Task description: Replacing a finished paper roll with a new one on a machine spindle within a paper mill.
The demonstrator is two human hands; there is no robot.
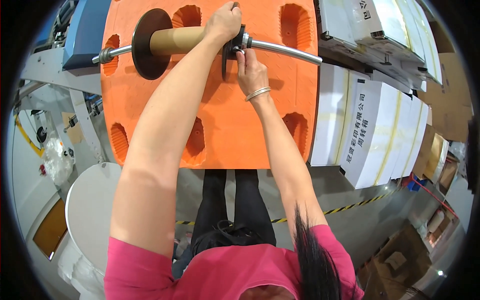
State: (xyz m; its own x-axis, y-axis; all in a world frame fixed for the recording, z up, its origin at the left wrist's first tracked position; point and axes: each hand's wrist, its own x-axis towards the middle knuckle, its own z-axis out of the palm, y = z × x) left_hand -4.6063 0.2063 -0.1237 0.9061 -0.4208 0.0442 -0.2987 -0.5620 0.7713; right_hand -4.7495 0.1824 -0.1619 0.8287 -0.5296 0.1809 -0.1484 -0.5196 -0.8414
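Observation:
A brown cardboard tube [175,40] sits on a long metal rod [287,50] that lies across the orange plastic platform [240,127]. One black disc [151,44] stands at the tube's left end, a second black disc [225,69] at its right end. My left hand [223,24] is closed over the upper part of the right disc; its fingertips are partly hidden. Just below the rod, my right hand [253,75] pinches a small metal screw [241,51] beside the rod's collar [245,40]. A metal bracelet circles my right wrist.
White boxes [380,130] are stacked along the platform's right side. To the left are a grey machine frame [55,72] with a blue panel [85,35] and a round pale stool top [92,200]. Deep recesses [296,30] break the platform's surface.

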